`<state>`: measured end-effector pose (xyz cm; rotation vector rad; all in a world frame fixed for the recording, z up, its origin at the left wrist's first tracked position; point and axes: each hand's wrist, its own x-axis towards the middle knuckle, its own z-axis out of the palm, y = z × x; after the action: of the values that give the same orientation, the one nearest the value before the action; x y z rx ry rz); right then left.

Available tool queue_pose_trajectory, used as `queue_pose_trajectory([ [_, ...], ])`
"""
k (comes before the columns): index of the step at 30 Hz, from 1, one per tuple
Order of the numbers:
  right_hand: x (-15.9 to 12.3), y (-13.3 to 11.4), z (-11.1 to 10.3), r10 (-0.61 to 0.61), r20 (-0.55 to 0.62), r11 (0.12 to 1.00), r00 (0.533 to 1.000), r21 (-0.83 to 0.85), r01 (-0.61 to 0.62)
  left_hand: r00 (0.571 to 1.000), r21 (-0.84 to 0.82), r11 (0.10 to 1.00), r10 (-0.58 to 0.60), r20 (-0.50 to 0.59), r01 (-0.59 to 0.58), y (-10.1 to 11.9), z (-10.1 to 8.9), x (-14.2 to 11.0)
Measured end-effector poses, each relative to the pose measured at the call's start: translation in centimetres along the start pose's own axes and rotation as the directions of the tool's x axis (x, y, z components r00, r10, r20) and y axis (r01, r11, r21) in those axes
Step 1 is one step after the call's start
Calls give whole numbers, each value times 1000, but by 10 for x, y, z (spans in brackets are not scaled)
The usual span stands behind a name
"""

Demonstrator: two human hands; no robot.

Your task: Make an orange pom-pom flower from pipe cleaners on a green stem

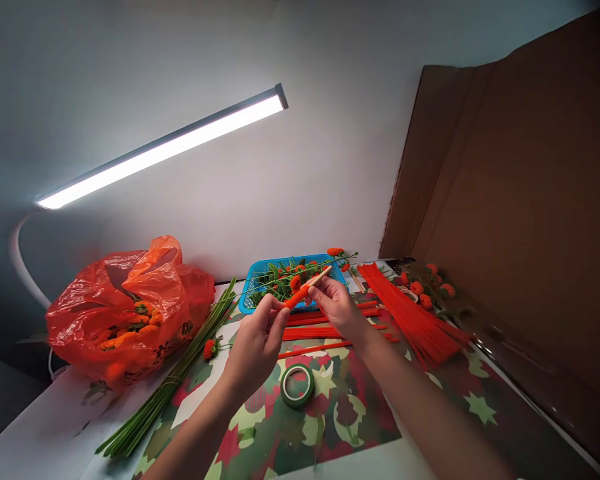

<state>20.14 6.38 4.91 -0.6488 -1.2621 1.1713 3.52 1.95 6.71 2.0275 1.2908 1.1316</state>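
Note:
Raised over the table, my left hand (257,343) pinches the lower left end of an orange pipe cleaner (297,297), which is wound in a coil round a pale wooden stick (322,275). My right hand (341,310) is closed on the stick and the coil's upper end. The stick's bare tip points up and to the right. Under my hands lie loose orange pipe cleaners (313,333) in small bunches. A roll of green tape (297,386) rests on the patterned mat, nearer to me.
Behind my hands stands a blue basket (250,293) with orange flowers and green parts. A red plastic bag (180,293) of orange pieces and a bundle of green stems (165,393) are left. Right are an orange pipe-cleaner bundle (410,313), flowers (417,288) and cardboard (520,187). A lamp (170,147) hangs above.

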Motion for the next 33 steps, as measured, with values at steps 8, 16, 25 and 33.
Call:
queue_pose_trajectory([
  [8,2,2,-5,92,8,996,996,3,-92,992,-216,968,-118,44,125,-11,7,7],
  [16,2,-17,-14,96,122,989,988,-122,-81,974,-463,866,-100,204,186,-22,-3,15],
  [25,-1,-28,-37,243,369,924,897,-369,-98,838,-239,954,-21,545,179,-13,-36,16],
  [33,-3,-22,-18,69,263,476,962,-856,200,900,287,958,-100,425,-29,-13,-36,14],
])
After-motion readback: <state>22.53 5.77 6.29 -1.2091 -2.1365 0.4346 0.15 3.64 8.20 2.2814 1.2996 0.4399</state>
